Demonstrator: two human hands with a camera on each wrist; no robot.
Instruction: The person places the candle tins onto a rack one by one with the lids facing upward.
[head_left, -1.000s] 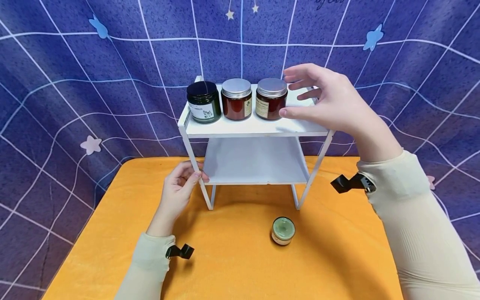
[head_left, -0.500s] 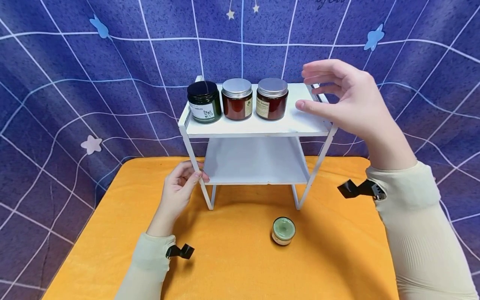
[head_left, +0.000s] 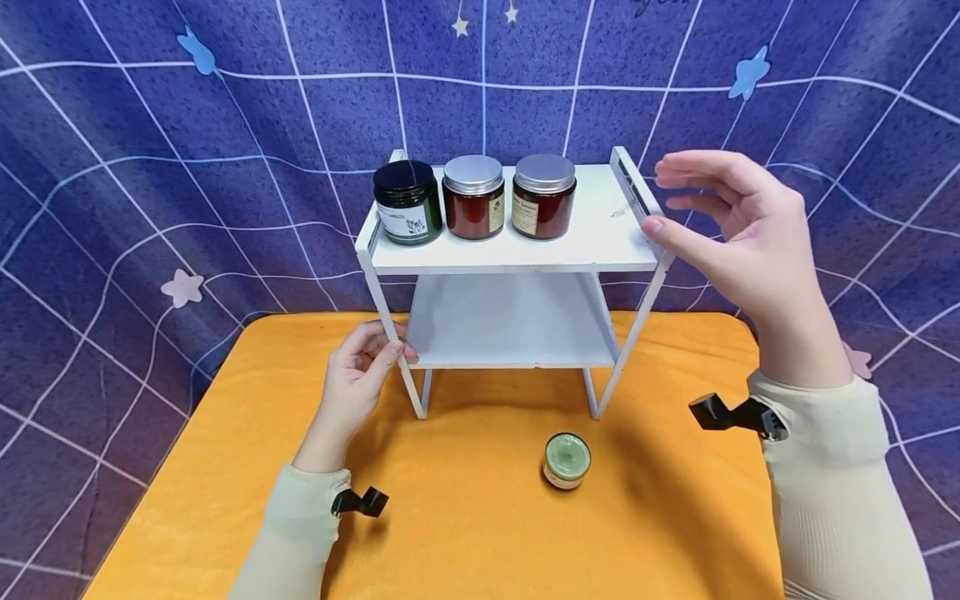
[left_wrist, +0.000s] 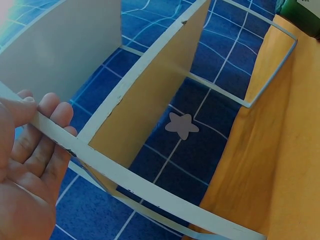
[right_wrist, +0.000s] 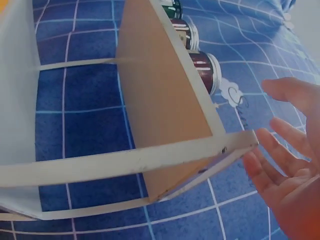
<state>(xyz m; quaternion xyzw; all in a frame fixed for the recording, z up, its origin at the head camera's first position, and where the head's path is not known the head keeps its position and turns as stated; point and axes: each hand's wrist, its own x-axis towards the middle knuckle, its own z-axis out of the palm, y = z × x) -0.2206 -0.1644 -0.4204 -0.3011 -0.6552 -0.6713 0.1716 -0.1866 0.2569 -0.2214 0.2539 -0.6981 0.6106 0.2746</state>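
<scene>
A white two-tier shelf (head_left: pixel 510 321) stands on an orange cloth. My left hand (head_left: pixel 362 362) grips its front left leg, thumb in front and fingers behind; the left wrist view shows the fingers (left_wrist: pixel 42 150) around the white bar. On the top tier stand a dark green jar with a black lid (head_left: pixel 408 204) and two brown jars with silver lids, one in the middle (head_left: pixel 474 200) and one to its right (head_left: pixel 543 200). Beside the top right end of the shelf my right hand (head_left: pixel 750 225) is raised, fingers loosely bent, holding nothing.
A small jar of green wax without a lid (head_left: pixel 567 461) sits on the orange cloth (head_left: pixel 465 500) in front of the shelf. Behind hangs a blue curtain (head_left: pixel 300 108) with white grid lines and stars. The shelf's right end has a raised rail (head_left: pixel 637 183).
My right hand has moved right and slightly down, away from the right brown jar to beyond the shelf's right rail. The left hand and the jars have stayed in place.
</scene>
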